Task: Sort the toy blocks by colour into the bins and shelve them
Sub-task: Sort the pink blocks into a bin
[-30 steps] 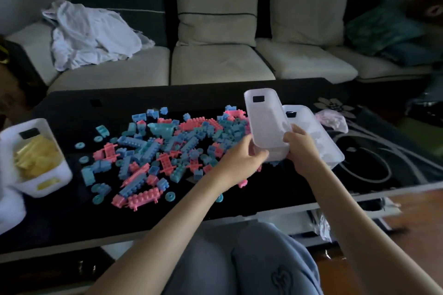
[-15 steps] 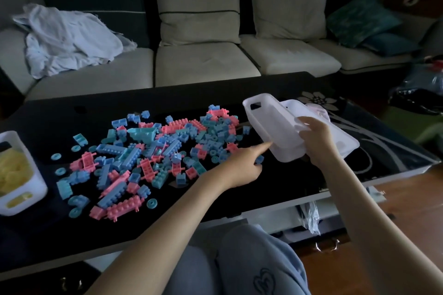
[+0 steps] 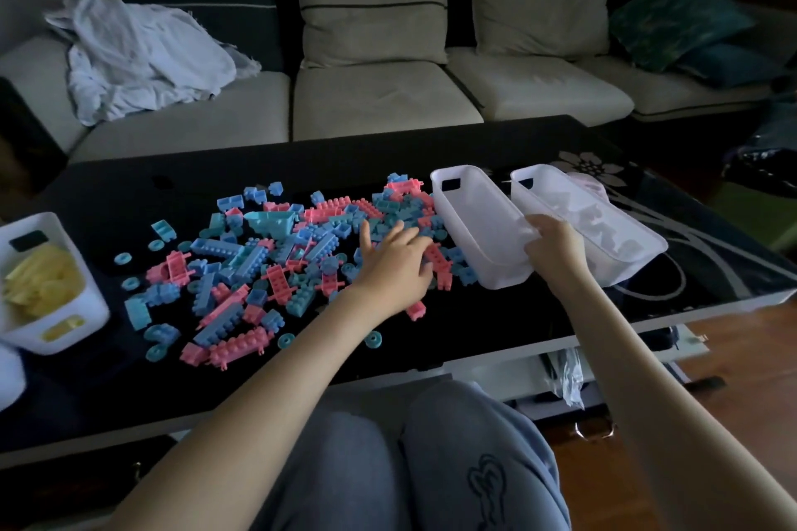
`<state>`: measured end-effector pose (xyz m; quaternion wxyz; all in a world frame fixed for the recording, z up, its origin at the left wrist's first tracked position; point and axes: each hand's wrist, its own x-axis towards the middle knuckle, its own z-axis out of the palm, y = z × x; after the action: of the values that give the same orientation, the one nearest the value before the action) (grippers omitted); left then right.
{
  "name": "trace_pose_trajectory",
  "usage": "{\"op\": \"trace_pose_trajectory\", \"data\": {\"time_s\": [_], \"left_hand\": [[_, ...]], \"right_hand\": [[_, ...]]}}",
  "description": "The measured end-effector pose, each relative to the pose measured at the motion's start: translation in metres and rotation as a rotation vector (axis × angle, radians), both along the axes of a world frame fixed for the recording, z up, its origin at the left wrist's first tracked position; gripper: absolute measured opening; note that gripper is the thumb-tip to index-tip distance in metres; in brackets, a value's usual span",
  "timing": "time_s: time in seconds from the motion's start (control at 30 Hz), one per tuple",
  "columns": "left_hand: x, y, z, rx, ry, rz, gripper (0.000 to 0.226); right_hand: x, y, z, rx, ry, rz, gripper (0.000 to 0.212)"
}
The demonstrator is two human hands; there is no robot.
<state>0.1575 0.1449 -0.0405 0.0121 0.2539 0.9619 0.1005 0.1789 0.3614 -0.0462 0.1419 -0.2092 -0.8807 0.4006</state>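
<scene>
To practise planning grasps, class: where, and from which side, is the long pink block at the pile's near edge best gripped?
Probably pinch the long pink block across its narrow width, mid-length, coming from above. It lies flat at the pile's edge with bare table along its near side, while a small pink block and a teal ring crowd its ends.

The right hand (image 3: 556, 246) gripped the bin's (image 3: 474, 207) wall, but how its fingers lay there was unclear. Right of the grip, pale shapes in the second bin (image 3: 625, 237) were too blurred to name, and a pink thing (image 3: 593, 185) beyond was mostly hidden. Left of the grip, the left hand (image 3: 394, 267) covered some blocks (image 3: 258, 254). Far left, the frame edge cut the yellow bin (image 3: 97, 306).
</scene>
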Motion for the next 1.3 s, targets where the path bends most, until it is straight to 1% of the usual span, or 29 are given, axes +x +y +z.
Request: {"op": "trace_pose_trajectory", "data": {"time_s": [0.1, 0.17, 0.23, 0.3, 0.33, 0.43, 0.47, 0.53, 0.63, 0.73, 0.83, 0.93, 1.03, 1.13, 1.2, 1.27, 1.3], "left_hand": [[-0.003, -0.006, 0.000, -0.025, -0.030, 0.028, 0.050], [-0.005, -0.013, 0.001, -0.070, -0.067, 0.059, 0.055], [-0.004, -0.021, 0.002, -0.137, -0.101, 0.077, 0.063], [0.004, -0.032, 0.002, -0.180, -0.104, 0.054, 0.069], [0.009, -0.037, 0.000, -0.186, -0.092, 0.029, 0.072], [0.022, -0.054, -0.007, -0.256, -0.096, -0.027, 0.084], [0.025, -0.059, -0.010, -0.302, -0.101, -0.035, 0.087], [0.027, -0.067, -0.018, -0.360, -0.086, -0.022, 0.089], [0.026, -0.076, -0.026, -0.311, -0.047, 0.058, 0.082], [0.024, -0.082, -0.030, -0.223, -0.048, 0.123, 0.082], [0.019, -0.087, -0.030, -0.128, -0.004, 0.175, 0.086], [0.017, -0.090, -0.028, -0.086, 0.031, 0.268, 0.089], [0.015, -0.096, -0.023, -0.074, -0.030, 0.299, 0.090], [0.010, -0.113, -0.012, -0.082, -0.158, 0.229, 0.098], [0.008, -0.128, -0.002, -0.074, -0.229, 0.244, 0.100], [0.008, -0.141, 0.004, -0.096, -0.250, 0.286, 0.098], [0.008, -0.144, 0.006, -0.113, -0.237, 0.302, 0.095]], "right_hand": [[0.000, -0.007, 0.005, 0.056, 0.000, 0.008, 0.041], [0.000, -0.018, 0.013, 0.225, 0.015, -0.015, 0.046], [0.001, -0.038, 0.025, 0.410, 0.113, 0.001, 0.047], [0.002, -0.061, 0.032, 0.486, 0.223, 0.095, 0.043], [0.003, -0.071, 0.033, 0.476, 0.247, 0.181, 0.041], [0.010, -0.102, 0.027, 0.306, 0.230, 0.434, 0.042], [0.013, -0.110, 0.021, 0.297, 0.210, 0.485, 0.045], [0.013, -0.125, 0.007, 0.354, 0.123, 0.567, 0.053], [0.009, -0.139, -0.006, 0.379, -0.041, 0.635, 0.064], [0.002, -0.146, -0.010, 0.305, -0.091, 0.703, 0.067], [-0.004, -0.152, -0.011, 0.303, -0.132, 0.776, 0.064], [-0.014, -0.157, -0.011, 0.342, -0.166, 0.818, 0.060], [-0.025, -0.160, -0.009, 0.417, -0.202, 0.836, 0.054], [-0.034, -0.162, -0.008, 0.483, -0.226, 0.856, 0.035], [-0.037, -0.164, -0.005, 0.513, -0.243, 0.877, 0.027], [-0.038, -0.166, -0.003, 0.557, -0.228, 0.901, 0.026], [-0.037, -0.165, -0.002, 0.591, -0.188, 0.909, 0.031]]}}
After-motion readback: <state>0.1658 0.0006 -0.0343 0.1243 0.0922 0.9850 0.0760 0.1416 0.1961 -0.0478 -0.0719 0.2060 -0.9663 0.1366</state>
